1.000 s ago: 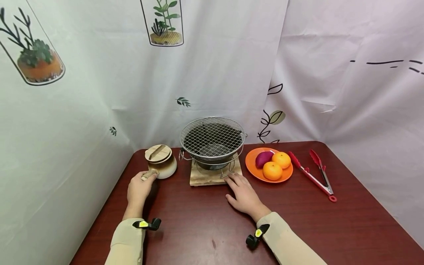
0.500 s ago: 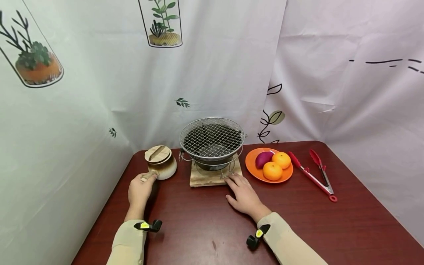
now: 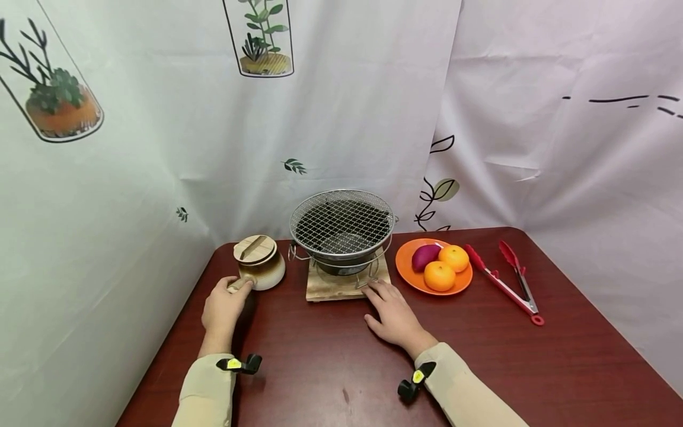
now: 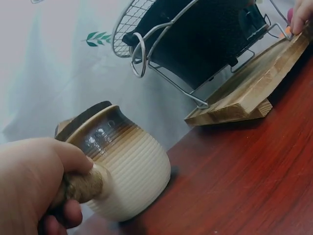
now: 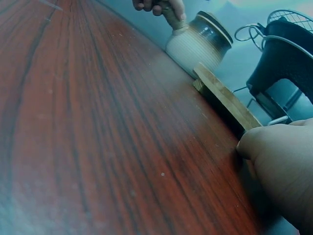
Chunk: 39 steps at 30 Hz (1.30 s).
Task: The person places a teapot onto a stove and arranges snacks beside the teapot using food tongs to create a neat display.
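My left hand point(image 3: 221, 308) grips the stubby side handle point(image 4: 84, 187) of a cream and brown ribbed ceramic pot point(image 3: 270, 274), thumb along the top and fingers curled beneath. A round wooden lid point(image 3: 256, 248) covers the pot, which stands upright on the table. My right hand point(image 3: 395, 317) rests its fingertips at the front right corner of a wooden board point(image 3: 331, 289), near a wire foot; its fingers look fairly straight. On that board stands a black tabletop grill point(image 4: 205, 39) in a wire stand, topped by a round mesh rack point(image 3: 343, 228).
Right of the grill, an orange plate point(image 3: 408, 279) carries a purple sweet-potato-like item point(image 3: 424, 257) and two oranges point(image 3: 439, 276). Red-tipped tongs point(image 3: 507, 290) lie spread farther right. White printed cloth point(image 3: 363, 89) hangs close behind and beside the dark red table point(image 3: 304, 367).
The back of my left hand has shifted very slightly left, still holding the handle. My right hand, the pot and the grill stay in place.
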### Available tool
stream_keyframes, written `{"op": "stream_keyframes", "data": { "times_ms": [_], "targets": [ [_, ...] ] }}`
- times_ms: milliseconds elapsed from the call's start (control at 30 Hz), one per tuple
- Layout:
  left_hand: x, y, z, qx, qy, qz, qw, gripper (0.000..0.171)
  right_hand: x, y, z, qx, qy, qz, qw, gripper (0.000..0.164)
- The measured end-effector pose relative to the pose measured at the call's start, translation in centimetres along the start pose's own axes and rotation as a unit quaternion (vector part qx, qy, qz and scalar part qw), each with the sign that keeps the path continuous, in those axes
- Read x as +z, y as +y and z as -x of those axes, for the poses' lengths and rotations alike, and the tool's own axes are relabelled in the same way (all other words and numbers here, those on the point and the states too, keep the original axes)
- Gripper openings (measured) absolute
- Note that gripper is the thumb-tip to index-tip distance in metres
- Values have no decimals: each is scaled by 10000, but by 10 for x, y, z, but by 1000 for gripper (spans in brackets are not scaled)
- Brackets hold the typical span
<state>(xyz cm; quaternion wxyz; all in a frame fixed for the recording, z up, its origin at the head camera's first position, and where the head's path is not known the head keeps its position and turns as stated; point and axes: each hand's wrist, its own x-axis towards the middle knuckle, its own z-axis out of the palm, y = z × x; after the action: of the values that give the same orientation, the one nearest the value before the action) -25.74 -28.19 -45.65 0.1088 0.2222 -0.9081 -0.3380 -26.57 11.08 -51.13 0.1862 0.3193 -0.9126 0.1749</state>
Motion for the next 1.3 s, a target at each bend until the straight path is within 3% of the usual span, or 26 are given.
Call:
{"op": "stream_keyframes", "data": {
  "times_ms": [167, 367, 500, 900, 1300],
  "targets": [
    [-3, 4, 0, -203, -108, -227, 9995, 89, 0, 0, 0, -8, 6, -4, 10000, 58],
    [-3, 6, 0, -124, -227, -283, 9993, 75, 1, 1, 0, -27, 26, -14, 10000, 58],
    [0, 4, -2, 7, -60, -140, 9999, 64, 1, 2, 0, -30, 63, -3, 10000, 58],
    [14, -2, -2, 211, 760, 490, 9957, 56, 3, 1, 1, 17, 7, -4, 10000, 58],
    [15, -3, -3, 253, 1005, 850, 9910, 48, 4, 2, 0, 44, 42, -24, 10000, 58]
  ]
}}
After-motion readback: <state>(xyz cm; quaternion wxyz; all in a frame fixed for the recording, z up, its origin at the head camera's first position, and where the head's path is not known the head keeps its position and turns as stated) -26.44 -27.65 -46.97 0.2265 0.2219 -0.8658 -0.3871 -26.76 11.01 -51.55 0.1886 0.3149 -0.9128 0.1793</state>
